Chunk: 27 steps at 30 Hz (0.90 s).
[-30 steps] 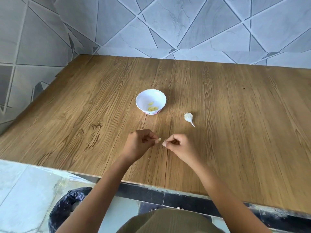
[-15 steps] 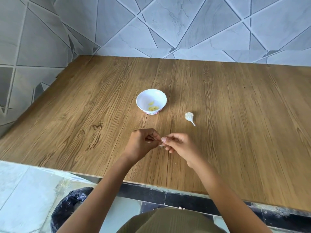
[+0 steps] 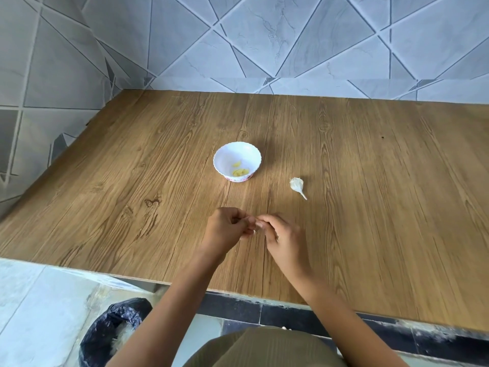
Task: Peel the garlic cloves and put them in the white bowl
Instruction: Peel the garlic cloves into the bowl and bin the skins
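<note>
Head view shows your left hand [image 3: 227, 230] and right hand [image 3: 284, 235] meeting fingertip to fingertip above the near edge of the tabletop [image 3: 370, 207]. Both are curled, pinching a garlic clove [image 3: 254, 230] that is mostly hidden between them. Steady the clove with one hand and strip the skin off with the other, without crushing it. The white bowl [image 3: 227, 157], holding peeled cloves [image 3: 240, 171], sits mid-table beyond your hands. The garlic remnant [image 3: 296, 184] lies to its right.

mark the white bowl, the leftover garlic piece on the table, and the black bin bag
white bowl [image 3: 226, 158]: head view, bare inner wall.
garlic piece [image 3: 295, 184]: head view, papery head, not the stalk.
black bin bag [image 3: 102, 332]: head view, left side of the plastic.
</note>
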Each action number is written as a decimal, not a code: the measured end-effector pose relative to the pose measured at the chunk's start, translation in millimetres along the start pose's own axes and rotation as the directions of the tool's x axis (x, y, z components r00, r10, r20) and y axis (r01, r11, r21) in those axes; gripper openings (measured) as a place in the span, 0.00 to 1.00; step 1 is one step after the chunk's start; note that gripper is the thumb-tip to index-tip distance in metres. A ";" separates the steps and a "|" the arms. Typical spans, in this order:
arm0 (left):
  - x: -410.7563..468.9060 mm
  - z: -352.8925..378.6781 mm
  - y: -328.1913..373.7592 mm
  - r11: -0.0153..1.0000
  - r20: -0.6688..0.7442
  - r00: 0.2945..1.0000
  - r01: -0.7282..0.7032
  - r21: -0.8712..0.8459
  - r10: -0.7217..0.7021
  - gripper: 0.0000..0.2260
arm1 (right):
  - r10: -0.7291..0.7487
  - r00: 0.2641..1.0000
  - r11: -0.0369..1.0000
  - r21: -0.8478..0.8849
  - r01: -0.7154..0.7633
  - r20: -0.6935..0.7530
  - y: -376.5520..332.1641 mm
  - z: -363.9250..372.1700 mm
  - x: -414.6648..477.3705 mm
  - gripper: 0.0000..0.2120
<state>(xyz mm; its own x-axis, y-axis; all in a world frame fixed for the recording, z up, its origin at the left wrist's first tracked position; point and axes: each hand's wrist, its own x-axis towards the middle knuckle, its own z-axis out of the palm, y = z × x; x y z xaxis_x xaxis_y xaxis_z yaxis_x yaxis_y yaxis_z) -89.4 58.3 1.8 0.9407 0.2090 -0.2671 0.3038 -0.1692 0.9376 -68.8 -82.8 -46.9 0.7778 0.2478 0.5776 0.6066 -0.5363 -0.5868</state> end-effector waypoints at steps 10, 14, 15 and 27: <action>-2.2 0.6 -3.7 0.984 -0.024 0.985 -0.170 -0.050 0.169 0.03 | 0.608 0.454 0.026 0.555 -0.831 0.652 -18.1 -23.0 26.5 0.02; -4.1 -0.4 -1.0 0.983 0.007 0.996 -0.090 -0.161 0.092 0.03 | 0.611 0.522 0.140 0.568 -0.811 0.595 -19.9 -24.0 23.5 0.02; -3.7 -0.8 -1.1 0.984 0.002 0.996 -0.085 -0.156 0.086 0.03 | 0.602 0.529 0.141 0.572 -0.808 0.598 -19.5 -23.7 23.0 0.02; 1.0 -9.5 0.4 0.950 0.208 0.973 0.157 -0.271 -0.101 0.04 | 0.504 0.589 0.284 0.523 -0.804 0.632 -12.6 -27.8 24.0 0.03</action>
<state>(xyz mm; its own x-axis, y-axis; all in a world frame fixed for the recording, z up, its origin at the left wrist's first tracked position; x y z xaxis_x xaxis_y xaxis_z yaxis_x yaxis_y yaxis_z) -89.8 67.5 4.1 0.9158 0.0197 -0.4012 0.3953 0.1328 0.9089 -62.3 -92.5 -9.8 0.8676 0.3857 -0.3138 -0.3668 0.0702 -0.9277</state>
